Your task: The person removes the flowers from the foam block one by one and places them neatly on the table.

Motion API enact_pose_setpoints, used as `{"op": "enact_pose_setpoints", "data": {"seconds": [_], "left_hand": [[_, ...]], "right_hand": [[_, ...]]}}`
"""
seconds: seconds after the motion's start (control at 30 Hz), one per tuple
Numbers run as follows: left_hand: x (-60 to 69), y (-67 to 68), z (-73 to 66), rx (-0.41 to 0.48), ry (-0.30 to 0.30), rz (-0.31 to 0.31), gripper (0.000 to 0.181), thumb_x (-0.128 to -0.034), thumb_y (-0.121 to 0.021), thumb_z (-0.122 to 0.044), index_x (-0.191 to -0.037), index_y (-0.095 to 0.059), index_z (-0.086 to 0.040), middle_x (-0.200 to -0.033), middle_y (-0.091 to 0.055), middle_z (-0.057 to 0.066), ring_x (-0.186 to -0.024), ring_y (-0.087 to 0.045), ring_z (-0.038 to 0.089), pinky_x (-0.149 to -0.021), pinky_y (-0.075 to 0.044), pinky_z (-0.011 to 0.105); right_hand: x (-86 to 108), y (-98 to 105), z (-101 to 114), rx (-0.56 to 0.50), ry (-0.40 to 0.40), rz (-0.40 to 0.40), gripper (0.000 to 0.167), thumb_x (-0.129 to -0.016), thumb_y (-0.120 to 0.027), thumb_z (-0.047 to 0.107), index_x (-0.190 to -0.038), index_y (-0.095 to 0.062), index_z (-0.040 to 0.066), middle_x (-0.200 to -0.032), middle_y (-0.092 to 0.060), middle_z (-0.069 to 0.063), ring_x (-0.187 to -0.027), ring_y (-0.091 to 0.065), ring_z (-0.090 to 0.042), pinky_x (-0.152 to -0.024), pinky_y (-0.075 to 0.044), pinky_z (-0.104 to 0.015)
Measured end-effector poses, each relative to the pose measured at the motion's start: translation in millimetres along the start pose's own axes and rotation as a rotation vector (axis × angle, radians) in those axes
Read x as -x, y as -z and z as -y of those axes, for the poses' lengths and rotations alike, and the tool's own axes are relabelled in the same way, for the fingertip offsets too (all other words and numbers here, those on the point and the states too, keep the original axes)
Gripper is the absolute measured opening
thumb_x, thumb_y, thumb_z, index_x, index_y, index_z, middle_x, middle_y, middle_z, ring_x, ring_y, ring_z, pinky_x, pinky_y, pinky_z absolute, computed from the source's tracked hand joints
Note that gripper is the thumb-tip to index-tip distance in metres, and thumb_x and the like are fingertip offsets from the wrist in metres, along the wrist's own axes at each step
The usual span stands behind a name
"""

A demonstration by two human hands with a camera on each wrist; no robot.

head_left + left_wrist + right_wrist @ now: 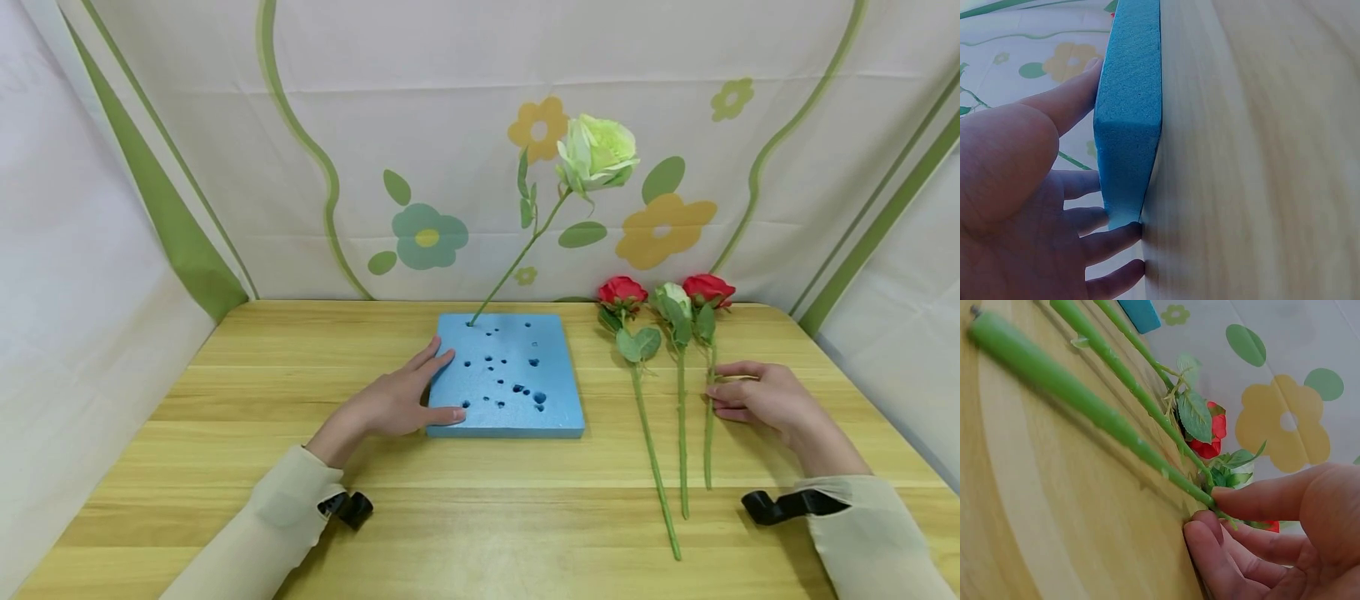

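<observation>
The top edges of both wrist views cut off the blue block (1129, 87).

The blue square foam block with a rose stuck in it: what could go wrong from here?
The tall pale-green rose leans in the foam block, so it might tip. The right hand pinches the rightmost red rose by its thin green stem; lifting could perhaps snag the whitish rose beside it.

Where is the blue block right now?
In the head view, the blue block lies on the table, the left hand at its left edge, three roses to its right.
</observation>
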State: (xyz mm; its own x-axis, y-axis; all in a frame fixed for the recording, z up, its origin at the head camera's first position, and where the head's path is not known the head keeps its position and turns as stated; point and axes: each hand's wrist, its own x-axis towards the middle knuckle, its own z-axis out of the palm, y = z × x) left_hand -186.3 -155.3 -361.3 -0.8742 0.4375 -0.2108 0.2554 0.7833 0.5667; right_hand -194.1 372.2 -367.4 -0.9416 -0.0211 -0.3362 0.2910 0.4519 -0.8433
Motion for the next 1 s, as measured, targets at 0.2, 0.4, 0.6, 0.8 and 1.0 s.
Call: {"op": "enact_pose_setpoints", "data": {"seconds": [0.2,0.4,0.6,0.8,1.0], "left_hand": [[0.5,0.1,0.5,0.004,-0.009,0.000,0.100,-0.0968,-0.069,-0.063,-0.173,-0.016,-0.023,-0.182,0.004,0.001,-0.162,-0.026,0.043,-0.124,-0.036,0.063],[0.3,-0.8,0.9,0.000,-0.009,-0.003,0.100,-0.0968,-0.069,-0.063,-0.173,-0.016,-0.024,-0.182,0.003,0.001,-0.163,-0.025,0.043,-0.125,-0.034,0.063],[0.1,-0.8,-1.0,0.003,-0.004,-0.001,0.100,-0.0969,-0.069,-0.063,-0.173,-0.016,-0.024,-0.182,0.004,0.000,-0.163,-0.025,0.043,-0.125,-0.033,0.064],[-0.8,-0.9,-1.1,0.005,-0.005,0.001,0.100,-0.0966,-0.069,-0.063,-0.173,-0.016,-0.024,-0.182,0.004,-0.001,-0.163,-0.025,0.043,-0.126,-0.032,0.064],[-0.8,-1.2,-0.1,0.002,-0.003,-0.003,0.100,-0.0966,-0.069,-0.063,-0.173,-0.017,-0.024,-0.182,0.004,0.000,-0.163,-0.024,0.042,-0.126,-0.032,0.063]], "right_hand": [[-1.2,-0.4,-0.2,0.007,-0.005,-0.029,0.073,-0.106,-0.066,0.018,-0.158,-0.028,-0.018,-0.094,-0.075,0.016,-0.085,-0.074,-0.001,-0.080,-0.064,-0.026],[-1.8,-0.9,-2.0,0.029,0.011,-0.082,0.071,-0.106,-0.067,0.021,-0.155,-0.034,-0.019,-0.091,-0.074,0.019,-0.083,-0.074,0.000,-0.080,-0.064,-0.026],[-1.4,1.8,-3.9,-0.005,0.015,-0.154,0.067,-0.104,-0.070,0.025,-0.151,-0.044,-0.016,-0.088,-0.071,0.025,-0.082,-0.076,-0.001,-0.080,-0.064,-0.026],[0.4,2.1,-1.0,0.008,0.022,-0.175,0.064,-0.104,-0.071,0.027,-0.149,-0.048,-0.012,-0.088,-0.071,0.026,-0.083,-0.075,0.000,-0.079,-0.064,-0.024],[1.5,-2.2,5.5,0.017,0.085,-0.163,0.064,-0.104,-0.070,0.025,-0.151,-0.046,-0.012,-0.091,-0.073,0.026,-0.084,-0.075,-0.001,-0.080,-0.064,-0.024]]}}
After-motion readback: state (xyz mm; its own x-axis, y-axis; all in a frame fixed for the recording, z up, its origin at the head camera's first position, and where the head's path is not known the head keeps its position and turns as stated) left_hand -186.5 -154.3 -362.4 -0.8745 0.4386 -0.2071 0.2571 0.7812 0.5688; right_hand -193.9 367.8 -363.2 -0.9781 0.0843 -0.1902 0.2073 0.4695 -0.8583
